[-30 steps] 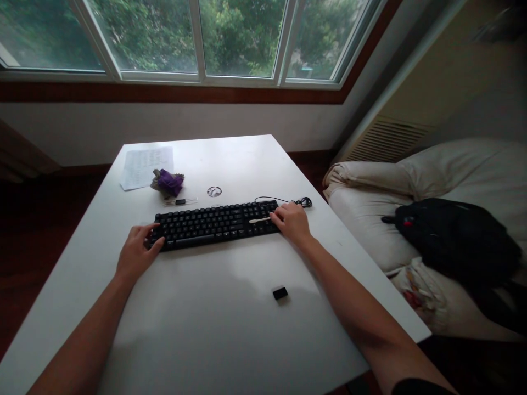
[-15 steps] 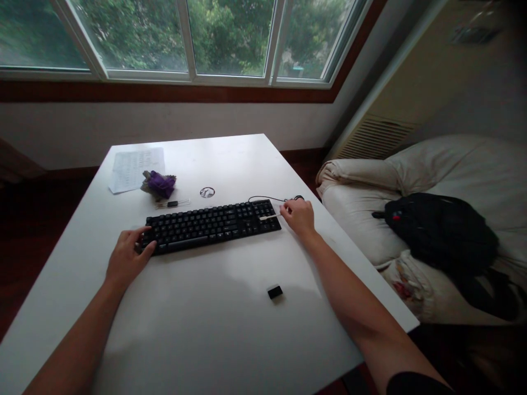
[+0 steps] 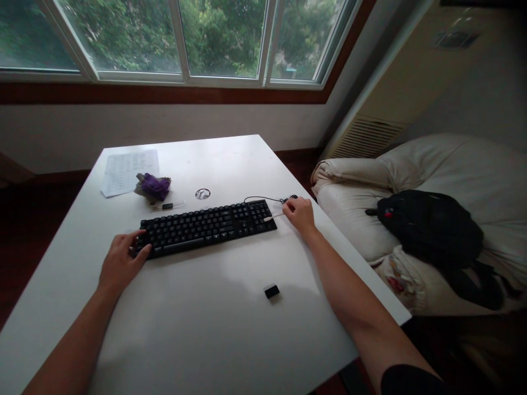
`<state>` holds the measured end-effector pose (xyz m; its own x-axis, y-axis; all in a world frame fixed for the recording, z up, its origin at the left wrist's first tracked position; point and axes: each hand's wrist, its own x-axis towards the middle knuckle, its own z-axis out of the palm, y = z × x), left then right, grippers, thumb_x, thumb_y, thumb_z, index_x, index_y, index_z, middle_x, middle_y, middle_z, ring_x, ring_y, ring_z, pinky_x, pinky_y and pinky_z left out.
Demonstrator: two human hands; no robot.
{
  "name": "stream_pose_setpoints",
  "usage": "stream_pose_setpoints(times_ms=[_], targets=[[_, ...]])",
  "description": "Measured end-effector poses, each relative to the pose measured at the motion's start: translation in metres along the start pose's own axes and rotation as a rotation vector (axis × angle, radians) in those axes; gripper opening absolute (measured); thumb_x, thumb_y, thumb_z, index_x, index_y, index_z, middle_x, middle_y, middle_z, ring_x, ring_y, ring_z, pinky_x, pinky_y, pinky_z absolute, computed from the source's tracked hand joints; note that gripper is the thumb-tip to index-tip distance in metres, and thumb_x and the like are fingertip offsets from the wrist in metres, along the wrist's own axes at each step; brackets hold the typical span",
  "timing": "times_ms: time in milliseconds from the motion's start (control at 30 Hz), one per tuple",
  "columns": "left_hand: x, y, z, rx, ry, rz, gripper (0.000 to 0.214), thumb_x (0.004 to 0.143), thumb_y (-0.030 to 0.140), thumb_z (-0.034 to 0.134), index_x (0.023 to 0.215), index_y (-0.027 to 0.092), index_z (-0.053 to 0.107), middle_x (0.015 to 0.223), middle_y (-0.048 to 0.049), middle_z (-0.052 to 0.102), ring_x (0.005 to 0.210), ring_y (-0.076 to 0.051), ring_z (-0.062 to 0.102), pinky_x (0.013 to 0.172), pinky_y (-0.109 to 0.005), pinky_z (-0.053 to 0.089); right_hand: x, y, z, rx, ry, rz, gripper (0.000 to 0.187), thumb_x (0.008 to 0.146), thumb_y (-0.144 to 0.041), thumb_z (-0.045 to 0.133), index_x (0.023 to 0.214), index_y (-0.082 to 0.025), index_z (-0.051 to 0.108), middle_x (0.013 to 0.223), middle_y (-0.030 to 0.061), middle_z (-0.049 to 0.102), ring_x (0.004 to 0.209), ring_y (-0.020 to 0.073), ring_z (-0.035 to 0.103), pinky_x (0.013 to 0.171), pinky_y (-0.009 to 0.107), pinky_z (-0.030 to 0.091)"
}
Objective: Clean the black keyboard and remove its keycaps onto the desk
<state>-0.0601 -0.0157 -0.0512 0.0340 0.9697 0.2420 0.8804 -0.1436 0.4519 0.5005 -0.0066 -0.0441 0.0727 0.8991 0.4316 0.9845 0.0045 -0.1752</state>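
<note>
**Swab [image 3: 267, 219] at keyboard [image 3: 206, 227]**

White table [image 3: 185, 323] by window [image 3: 222, 38], sofa [image 3: 349, 211] off its right side. The keyboard lies mid-table. Arms extended: left hand [image 3: 120, 260] grips its left end, right hand [image 3: 300, 214] pinches swab, tip at number keys.

Left hand [image 3: 120, 260] curled, right hand [image 3: 300, 215] pinched

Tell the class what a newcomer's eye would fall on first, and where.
Probably the black keyboard on the white table, with the left hand at its left end and the right hand holding a white-tipped stick at its right end. Then the purple bundle near the paper at the table's far left, and the black bag on the sofa at right.
</note>
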Motion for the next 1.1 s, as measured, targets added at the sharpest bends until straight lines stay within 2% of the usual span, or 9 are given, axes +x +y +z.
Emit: stream_pose_setpoints(times_ms=[267,567,833,1033,1100], targets=[[0.0,-0.003,0.002,0.006,0.007,0.024,0.054,0.087,0.055,0.058,0.134,0.029,0.058,0.111,-0.0061,0.056,0.084,-0.021,0.061,0.084,-0.039,0.055,-0.003,-0.024,0.007,-0.024,-0.006,-0.098,0.024,0.092,-0.028,0.052,0.073,-0.018,0.064,0.072,0.0049,0.062,0.078,0.0205,0.05,0.079,0.034,0.028],[0.0,-0.003,0.001,-0.005,0.004,0.005,0.054,0.088,0.057,0.056,0.134,0.03,0.058,0.11,-0.005,0.056,0.088,-0.021,0.062,0.084,-0.037,0.055,-0.002,0.004,-0.008,-0.118,-0.079,-0.015,0.022,0.089,-0.029,0.056,0.072,-0.018,0.065,0.072,0.0056,0.061,0.076,0.02,0.05,0.076,0.033,0.027],[-0.001,-0.005,0.0,-0.015,0.024,0.014,0.053,0.088,0.054,0.057,0.134,0.028,0.058,0.111,-0.0059,0.055,0.086,-0.02,0.062,0.084,-0.038,0.055,-0.019,-0.048,-0.004,-0.111,-0.08,-0.007,0.029,0.096,-0.034,0.05,0.08,-0.019,0.069,0.076,0.0066,0.061,0.073,0.0193,0.05,0.068,0.031,0.029],[-0.001,-0.008,-0.001,-0.023,0.051,0.045,0.05,0.087,0.05,0.058,0.13,0.026,0.061,0.107,-0.006,0.055,0.09,-0.023,0.063,0.085,-0.038,0.055,-0.021,-0.044,-0.013,-0.136,-0.114,0.065,0.031,0.096,-0.036,0.05,0.078,-0.019,0.068,0.077,0.007,0.062,0.072,0.019,0.051,0.063,0.03,0.026],[-0.001,-0.01,-0.001,-0.037,0.052,0.054,0.049,0.087,0.05,0.058,0.13,0.025,0.061,0.107,-0.006,0.055,0.089,-0.022,0.062,0.085,-0.038,0.055,-0.019,-0.053,-0.014,-0.128,-0.121,0.074,0.035,0.098,-0.04,0.048,0.077,-0.019,0.067,0.078,0.0073,0.062,0.073,0.0194,0.052,0.063,0.03,0.026]])
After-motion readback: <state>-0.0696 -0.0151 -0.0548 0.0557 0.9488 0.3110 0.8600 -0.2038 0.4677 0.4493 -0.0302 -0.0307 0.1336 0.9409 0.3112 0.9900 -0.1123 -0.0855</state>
